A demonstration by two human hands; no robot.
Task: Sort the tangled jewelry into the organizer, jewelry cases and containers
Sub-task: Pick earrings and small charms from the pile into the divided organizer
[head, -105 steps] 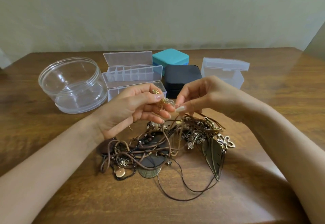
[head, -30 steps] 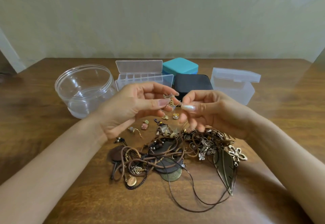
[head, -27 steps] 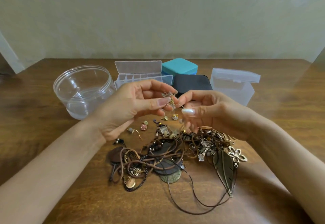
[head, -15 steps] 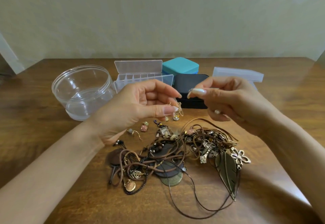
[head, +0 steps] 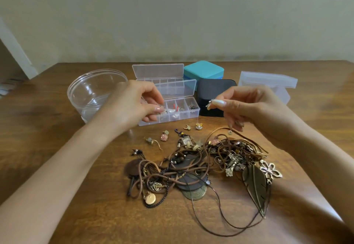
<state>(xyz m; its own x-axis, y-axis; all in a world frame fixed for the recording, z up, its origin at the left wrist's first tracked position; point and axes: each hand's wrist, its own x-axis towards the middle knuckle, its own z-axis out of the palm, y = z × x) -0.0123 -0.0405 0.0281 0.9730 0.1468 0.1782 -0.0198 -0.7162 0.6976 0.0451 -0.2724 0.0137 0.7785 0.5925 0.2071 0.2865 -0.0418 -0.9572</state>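
Pinches small earring (head: 162, 110) in left grip (head: 134, 106), just above organizer (head: 183, 117) w/ long axis L-R beneath. Pinches silver piece (head: 209, 102) in right grip (head: 249, 107), farther off to organizer's right. Notes tangle (head: 191, 167) on surface (head: 47, 119) below both.

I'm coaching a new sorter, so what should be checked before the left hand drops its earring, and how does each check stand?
1. Front organizer lid open: ok.
2. Left hand above its compartments: ok.
3. Gold earring held in its pinch: ok.
4. Compartment below free of other pieces: cannot tell, hand hides it.
5. Right hand clear of the organizer, pinching a silver piece: ok.
6. Black case and teal case open for later pieces: not ok, both shut.
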